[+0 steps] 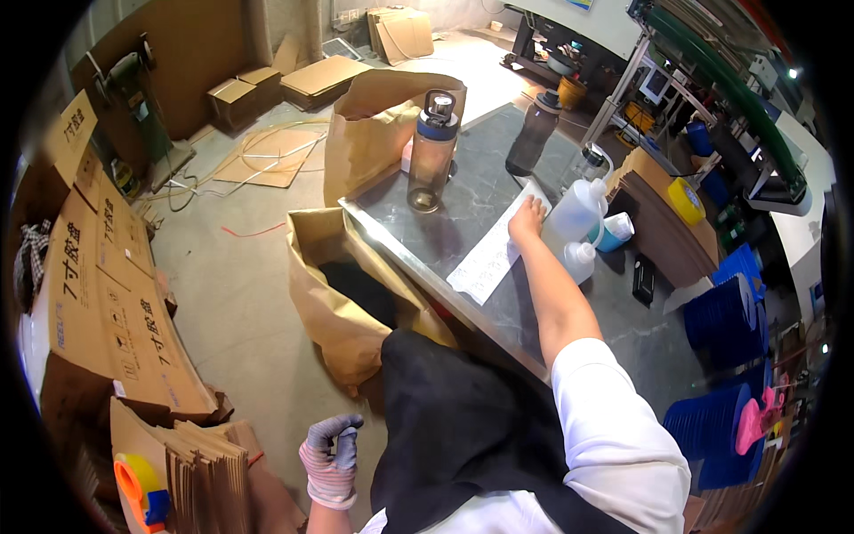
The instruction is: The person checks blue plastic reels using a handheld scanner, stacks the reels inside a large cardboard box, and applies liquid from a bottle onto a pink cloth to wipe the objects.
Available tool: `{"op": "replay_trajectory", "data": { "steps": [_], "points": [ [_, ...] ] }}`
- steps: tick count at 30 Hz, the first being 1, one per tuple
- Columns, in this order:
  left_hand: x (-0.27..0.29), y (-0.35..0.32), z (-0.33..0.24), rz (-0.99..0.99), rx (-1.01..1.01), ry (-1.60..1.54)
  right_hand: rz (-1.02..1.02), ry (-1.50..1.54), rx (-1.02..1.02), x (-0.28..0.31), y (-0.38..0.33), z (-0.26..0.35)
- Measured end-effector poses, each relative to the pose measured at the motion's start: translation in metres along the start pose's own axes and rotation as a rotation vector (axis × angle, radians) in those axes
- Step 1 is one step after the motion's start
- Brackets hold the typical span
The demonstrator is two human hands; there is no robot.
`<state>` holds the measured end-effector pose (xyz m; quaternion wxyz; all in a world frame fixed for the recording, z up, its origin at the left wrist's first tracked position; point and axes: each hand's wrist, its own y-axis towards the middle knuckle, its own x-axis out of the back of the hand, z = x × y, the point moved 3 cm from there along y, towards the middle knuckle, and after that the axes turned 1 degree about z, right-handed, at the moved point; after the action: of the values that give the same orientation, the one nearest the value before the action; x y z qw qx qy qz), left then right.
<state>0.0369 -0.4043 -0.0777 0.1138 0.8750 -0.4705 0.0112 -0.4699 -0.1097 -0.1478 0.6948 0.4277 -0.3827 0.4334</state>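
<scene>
My right hand [527, 221] is bare and reaches across the grey table. Its curled fingers close on the far end of a long white paper sheet [489, 265] covered with small marks. Close to that hand stand a large translucent squeeze bottle [572, 214], a smaller white one [578, 261] and a dark drink bottle [534, 133]. My left hand [331, 458], in a striped knit glove with grey fingers, hangs low beside my black apron [463, 418]. Its fingers are curled in, and nothing shows in them.
An open brown paper bag [311, 267] with dark contents stands against the table's [480, 151] left edge, another paper bag [356, 151] behind it. A blue-lidded drink bottle [433, 156] is near that edge. Cartons [107, 294] line the left; blue bins [721, 320] are at right.
</scene>
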Motion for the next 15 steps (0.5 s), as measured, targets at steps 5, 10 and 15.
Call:
{"op": "replay_trajectory", "data": {
  "steps": [5,10,15],
  "points": [
    [-0.022,0.01,0.006,0.044,0.02,0.034,0.202,-0.157,0.052,0.0,0.0,0.014],
    [-0.029,0.014,0.0,0.093,-0.009,0.046,0.354,-0.114,0.097,0.04,-0.047,0.044],
    [-0.021,0.006,-0.013,0.103,-0.088,0.076,0.43,0.17,0.064,0.026,-0.05,0.018]
  ]
}}
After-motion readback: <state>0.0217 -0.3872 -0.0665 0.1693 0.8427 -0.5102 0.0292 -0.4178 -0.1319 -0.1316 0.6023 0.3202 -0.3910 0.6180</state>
